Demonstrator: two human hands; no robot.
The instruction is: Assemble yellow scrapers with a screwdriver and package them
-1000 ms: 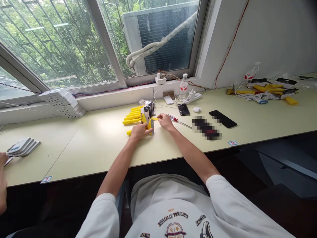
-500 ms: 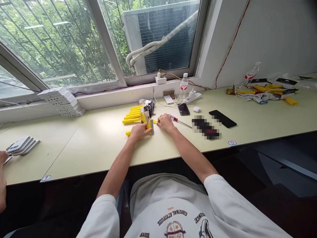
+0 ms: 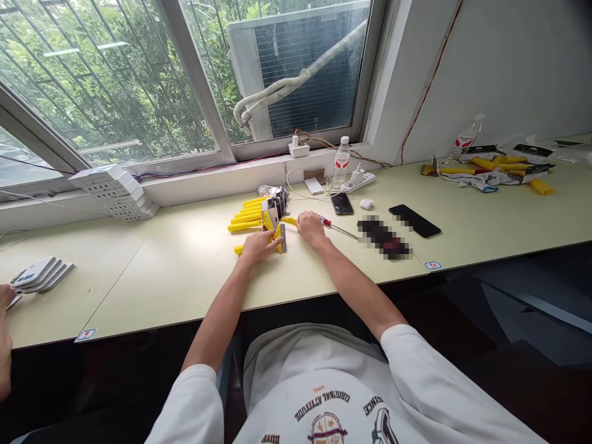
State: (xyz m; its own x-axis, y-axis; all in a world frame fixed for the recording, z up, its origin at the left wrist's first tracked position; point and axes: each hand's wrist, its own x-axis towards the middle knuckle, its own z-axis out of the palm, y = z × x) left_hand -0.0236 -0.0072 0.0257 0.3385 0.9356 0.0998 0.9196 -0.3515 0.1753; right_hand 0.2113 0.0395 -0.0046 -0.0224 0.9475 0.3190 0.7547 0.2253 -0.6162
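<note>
My left hand (image 3: 258, 245) is closed around a yellow scraper (image 3: 283, 239) with a flat metal head, lying low over the table; its yellow handle end pokes out left of the hand. My right hand (image 3: 311, 227) is just to the right, fingers curled on a small yellow plastic piece (image 3: 289, 221) whose tip shows left of the fingers. Its exact kind is unclear. Right beside that hand lies a screwdriver (image 3: 326, 221) with a red and clear handle. Behind my left hand, several yellow-handled scrapers (image 3: 247, 216) rest in a row, metal heads to the right.
A phone (image 3: 342, 203), a white earphone case (image 3: 366, 203), a water bottle (image 3: 341, 163) and a power strip (image 3: 363, 181) stand behind on the right. A black slab (image 3: 415, 221) lies farther right. At far left, another person's hand (image 3: 5, 296) is by stacked cards (image 3: 42, 274).
My right hand has shifted slightly right, and more of the yellow piece shows beside its fingers. My left hand stays on the scraper, nearly still.
</note>
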